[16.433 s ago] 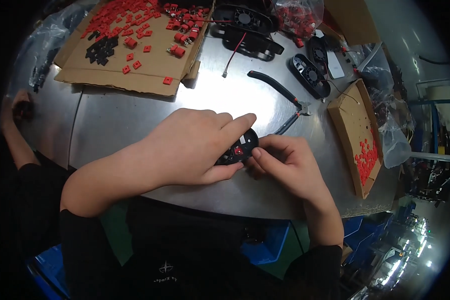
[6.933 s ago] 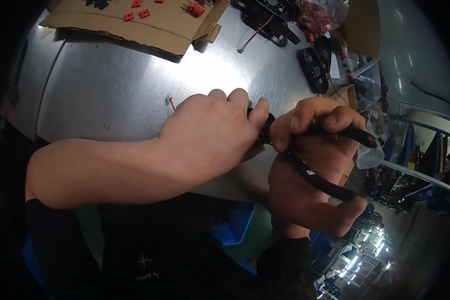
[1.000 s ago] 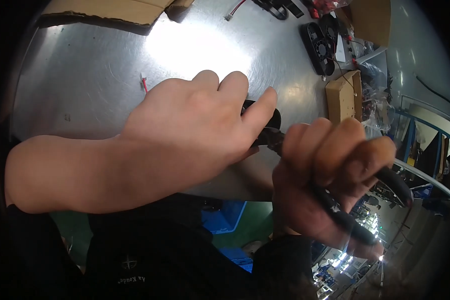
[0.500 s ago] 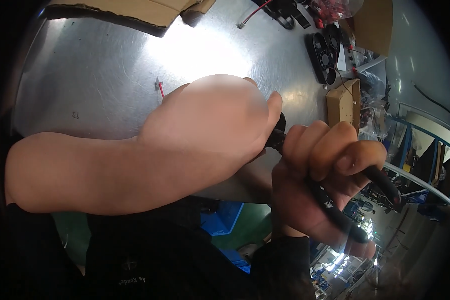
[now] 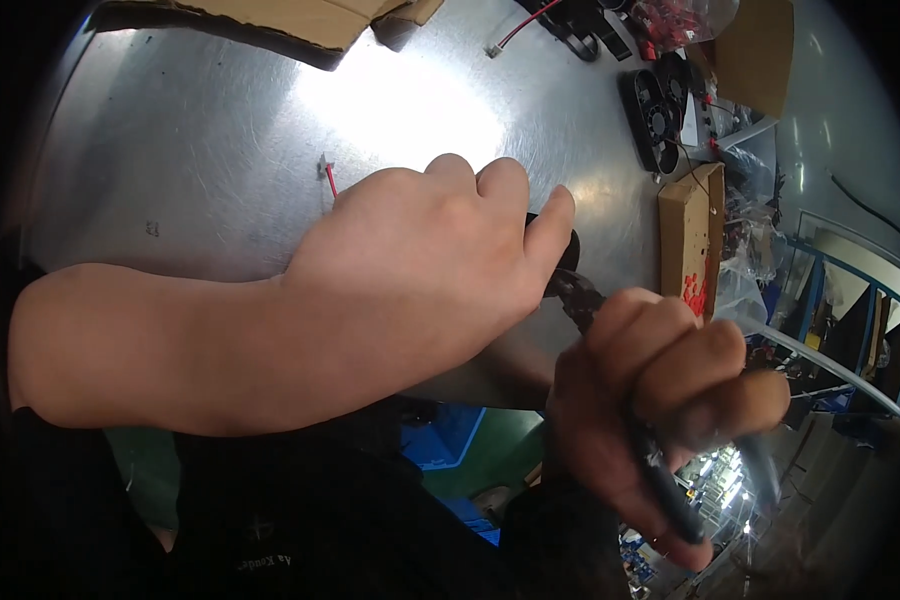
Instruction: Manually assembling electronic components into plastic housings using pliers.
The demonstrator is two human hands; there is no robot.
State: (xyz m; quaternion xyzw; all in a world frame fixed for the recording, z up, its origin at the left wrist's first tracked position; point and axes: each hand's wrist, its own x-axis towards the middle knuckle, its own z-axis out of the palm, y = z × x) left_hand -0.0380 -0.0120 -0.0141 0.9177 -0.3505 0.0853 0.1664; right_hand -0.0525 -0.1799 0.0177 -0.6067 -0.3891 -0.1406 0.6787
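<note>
My left hand [image 5: 420,245] reaches in from the left above the metal table, its fingers curled round a black part [image 5: 568,252]. Only an edge of that part shows, beside the little finger, so its kind is hidden. A short red wire [image 5: 331,178] with a small pale connector [image 5: 326,160] sticks out past the thumb side of this hand. On the right, my right hand [image 5: 660,370] is closed round black-handled pliers [image 5: 670,490]. Their dark head points toward the black part; whether the jaws touch it I cannot tell.
A cardboard box [image 5: 270,22] lies at the far left of the metal table [image 5: 170,130]. Black fans [image 5: 652,118] lie at the far right, near a bag of red parts [image 5: 680,22]. An open carton [image 5: 692,235] with small red pieces stands at the right edge. Below is a blue crate [image 5: 440,437].
My right hand and the pliers have moved down and slightly right, with the handles tilting. My left hand stays nearly in place, its knuckles now showing more plainly.
</note>
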